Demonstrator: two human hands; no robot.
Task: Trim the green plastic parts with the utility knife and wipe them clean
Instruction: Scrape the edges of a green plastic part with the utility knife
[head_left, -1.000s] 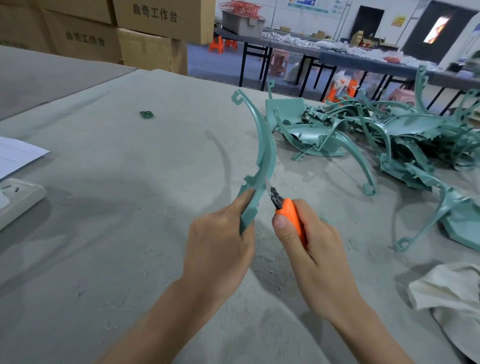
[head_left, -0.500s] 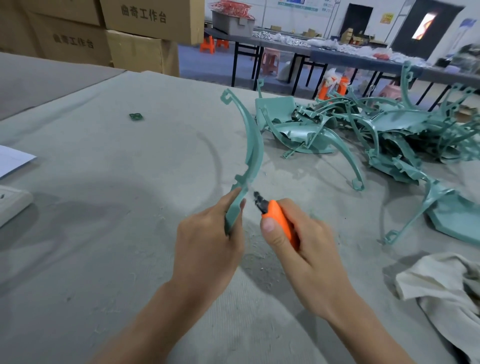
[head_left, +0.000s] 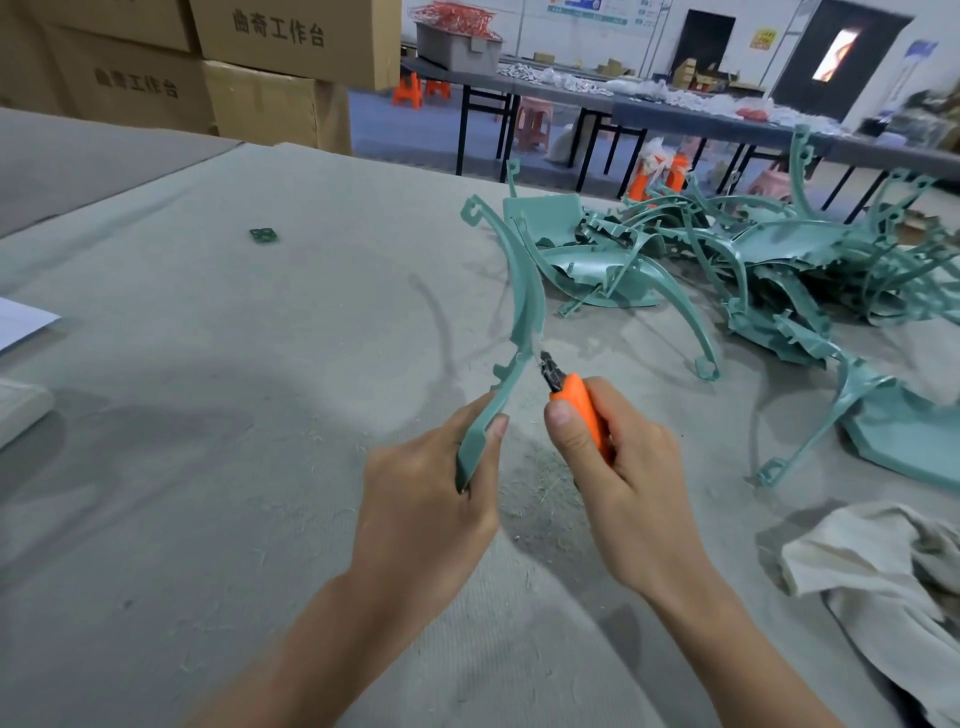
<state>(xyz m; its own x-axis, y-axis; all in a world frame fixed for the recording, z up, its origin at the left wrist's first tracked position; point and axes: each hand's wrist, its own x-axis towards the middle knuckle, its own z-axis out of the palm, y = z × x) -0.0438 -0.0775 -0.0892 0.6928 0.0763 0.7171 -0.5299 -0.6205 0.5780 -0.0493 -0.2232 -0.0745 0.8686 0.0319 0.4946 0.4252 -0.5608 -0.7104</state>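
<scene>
Left hand (head_left: 426, 499) grips a curved green part (head_left: 522, 312) upright; right hand (head_left: 623, 467) clutches the orange knife (head_left: 576, 400), blade touching its edge. Grey dusty worktop (head_left: 260, 364), green parts pile (head_left: 753, 260) beyond, rag (head_left: 883, 561) right, cardboard boxes (head_left: 270, 62) behind.

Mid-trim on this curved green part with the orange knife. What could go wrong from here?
1. The blade of the utility knife meets the curved green part close above the thumb of the left hand; a slip toward it could cut.
2. The left hand grips only the lower end, so the long free arc may flex and get gouged.
3. The right hand seems to work unsupported above the table; control may suffer.
</scene>
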